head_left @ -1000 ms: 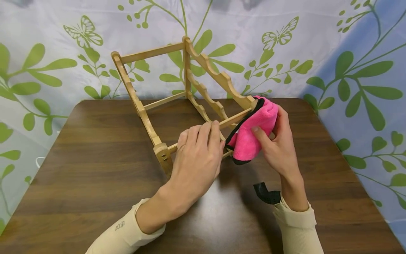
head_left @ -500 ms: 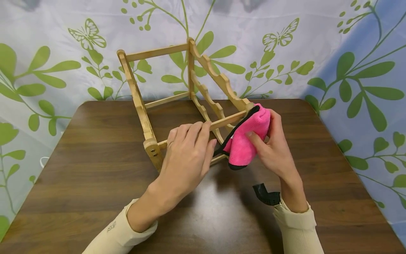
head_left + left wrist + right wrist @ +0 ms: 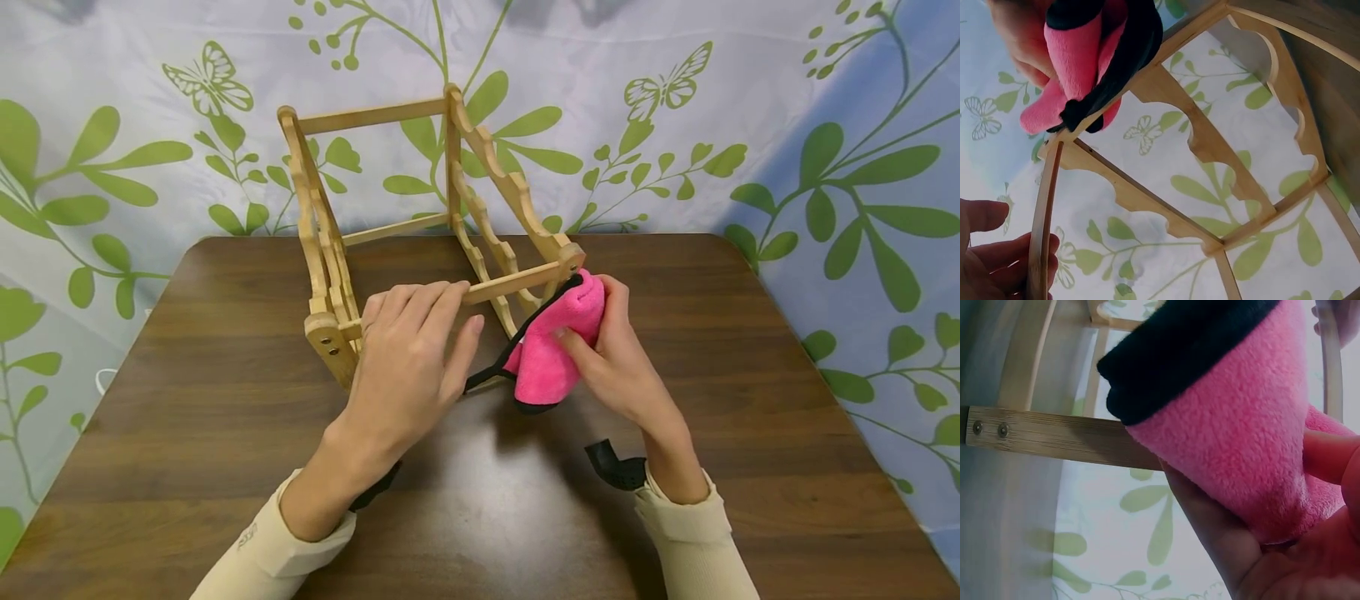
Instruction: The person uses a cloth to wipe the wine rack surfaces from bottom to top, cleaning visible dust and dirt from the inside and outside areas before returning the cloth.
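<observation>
Wiping under way — right hand (image 3: pixel 622 367) clutches the folded pink cloth (image 3: pixel 555 350) against the near right corner of the wooden rack (image 3: pixel 420 225), just under its front rail; the far rails and left side frame are not being touched, so most of the wiping looks left to do. Left hand (image 3: pixel 405 367) curls its fingers over that front rail, steadying the rack mid-table (image 3: pixel 187 400). Rack slots hold nothing — no other container in view.

The rack (image 3: pixel 450 208) is pale, bare wood with a matt, smooth finish and small metal screw heads at its joints. The cloth (image 3: pixel 555 346) is fluffy pink fleece edged in black fabric. The table (image 3: pixel 225 433) is dark wood-grain, faintly glossy.
</observation>
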`<action>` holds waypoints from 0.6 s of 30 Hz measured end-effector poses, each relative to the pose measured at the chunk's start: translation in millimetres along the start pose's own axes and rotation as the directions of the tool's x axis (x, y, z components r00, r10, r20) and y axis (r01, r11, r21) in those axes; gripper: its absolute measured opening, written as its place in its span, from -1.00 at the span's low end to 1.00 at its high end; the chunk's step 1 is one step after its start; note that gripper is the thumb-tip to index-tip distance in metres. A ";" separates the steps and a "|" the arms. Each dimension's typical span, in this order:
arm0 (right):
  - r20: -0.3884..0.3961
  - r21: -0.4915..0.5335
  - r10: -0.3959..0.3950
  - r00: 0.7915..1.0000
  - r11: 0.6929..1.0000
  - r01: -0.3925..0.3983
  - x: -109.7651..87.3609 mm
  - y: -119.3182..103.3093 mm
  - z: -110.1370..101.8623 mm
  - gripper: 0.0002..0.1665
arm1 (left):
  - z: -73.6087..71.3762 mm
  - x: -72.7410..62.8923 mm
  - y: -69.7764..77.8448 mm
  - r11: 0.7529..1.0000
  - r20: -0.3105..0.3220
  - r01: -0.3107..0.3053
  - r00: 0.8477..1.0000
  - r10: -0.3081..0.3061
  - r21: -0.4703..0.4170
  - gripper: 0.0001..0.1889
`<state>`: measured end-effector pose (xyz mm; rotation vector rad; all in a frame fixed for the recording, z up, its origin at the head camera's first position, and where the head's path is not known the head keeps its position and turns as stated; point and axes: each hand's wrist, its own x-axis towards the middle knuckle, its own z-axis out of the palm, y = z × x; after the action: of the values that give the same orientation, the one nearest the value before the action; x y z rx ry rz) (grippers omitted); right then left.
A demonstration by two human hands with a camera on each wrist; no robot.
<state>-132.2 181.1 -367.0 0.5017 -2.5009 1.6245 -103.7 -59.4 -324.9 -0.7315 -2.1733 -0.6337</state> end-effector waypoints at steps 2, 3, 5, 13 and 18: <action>0.002 0.026 0.017 1.000 1.000 -0.017 0.8 0.8 2.9 -0.20 | -1.5 -0.3 -1.8 1.000 0.002 0.004 1.000 -0.004 -0.003 -0.68; 0.001 0.037 0.027 1.000 0.999 -0.027 1.3 1.1 4.3 -0.19 | -2.3 -0.4 -2.8 1.000 0.001 0.006 1.000 -0.006 -0.004 -0.68; -0.006 0.055 0.044 0.999 0.998 -0.044 1.9 1.6 7.7 -0.20 | -3.8 -0.4 -4.6 1.000 0.000 0.012 1.000 -0.012 -0.007 -0.69; -0.014 0.048 0.090 0.996 0.995 -0.090 1.5 4.2 18.3 -0.27 | -7.0 -1.0 -10.4 1.000 0.014 0.018 1.000 -0.018 -0.023 -0.70; 0.055 0.045 0.089 0.995 0.995 -0.091 2.5 8.8 22.7 -0.29 | -9.8 -2.6 -14.5 0.999 -0.008 0.036 0.999 -0.036 -0.032 -0.73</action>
<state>-135.7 163.3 -383.4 0.4493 -2.5633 1.7291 -107.2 -76.6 -324.0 -0.7070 -2.1776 -0.6901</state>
